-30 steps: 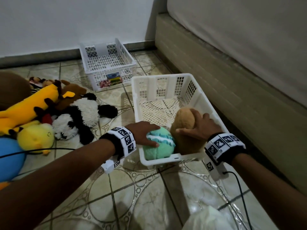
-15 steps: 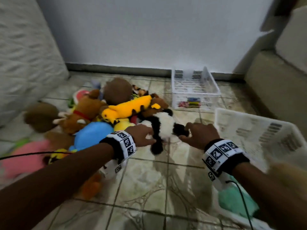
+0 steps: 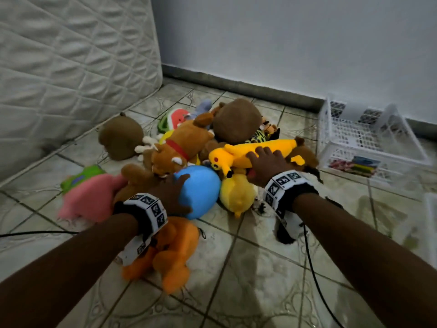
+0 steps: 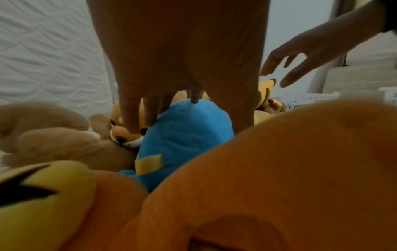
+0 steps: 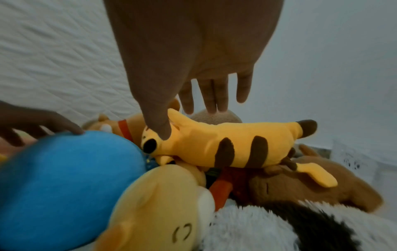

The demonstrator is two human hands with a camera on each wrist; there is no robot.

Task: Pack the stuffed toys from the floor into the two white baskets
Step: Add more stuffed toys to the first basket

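A heap of stuffed toys lies on the tiled floor. My left hand (image 3: 176,192) rests on the round blue toy (image 3: 201,190), fingers straight, their tips (image 4: 133,125) slipping down between the blue toy (image 4: 184,135) and a brown dog toy (image 4: 126,135). My right hand (image 3: 262,159) hovers spread over the long yellow striped toy (image 3: 255,151); its thumb touches the yellow toy (image 5: 214,146) near the head, and the other fingers (image 5: 212,95) stay above it. One white basket (image 3: 350,133) stands at the far right by the wall.
An orange toy (image 3: 170,252) lies under my left wrist, with a pink toy (image 3: 87,197) to its left. A quilted mattress (image 3: 71,55) leans at the left. A black cable (image 3: 316,275) trails across the tiles from my right wrist. A second white basket's edge (image 3: 431,209) shows at the right.
Both hands left the near basket, where the green and tan toys stayed, and swung left to the pile. They now reach onto the blue and yellow toys.
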